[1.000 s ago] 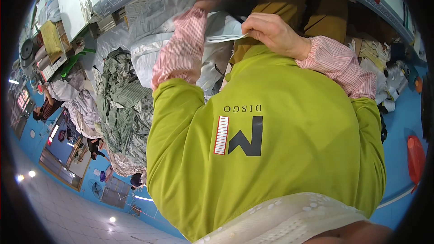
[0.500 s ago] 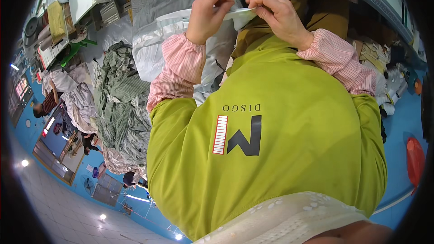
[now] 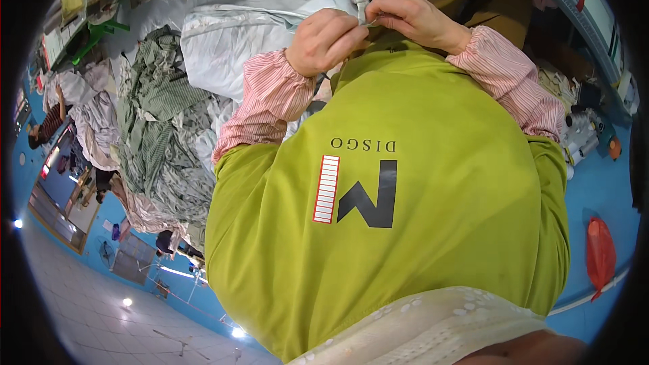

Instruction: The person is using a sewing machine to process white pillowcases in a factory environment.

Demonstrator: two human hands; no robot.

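White fabric [image 3: 233,51] spreads from my lap toward the left, with a folded edge running up to my hands. My left hand [image 3: 324,42] is closed, its fingers bent over that cloth; the fingertips are partly hidden. Right beside it, my right hand [image 3: 414,17] pinches a small white twisted end of the fabric [image 3: 359,8] between thumb and fingers. The two hands nearly touch, just above the top of my yellow-green apron [image 3: 433,122]. Pink striped sleeve covers [image 3: 270,98] wrap both forearms.
A heap of green striped cloth [image 3: 159,108] lies to the left, with paler fabric beside it. At the upper right a worktable edge [image 3: 574,7] with ruler marks curves past. A red plastic bag [image 3: 600,253] is at the right. Several people are farther off at left.
My hands have come closer together, the left moving down and right. The stretched white edge between them is now bunched at the fingertips. The view has shifted slightly.
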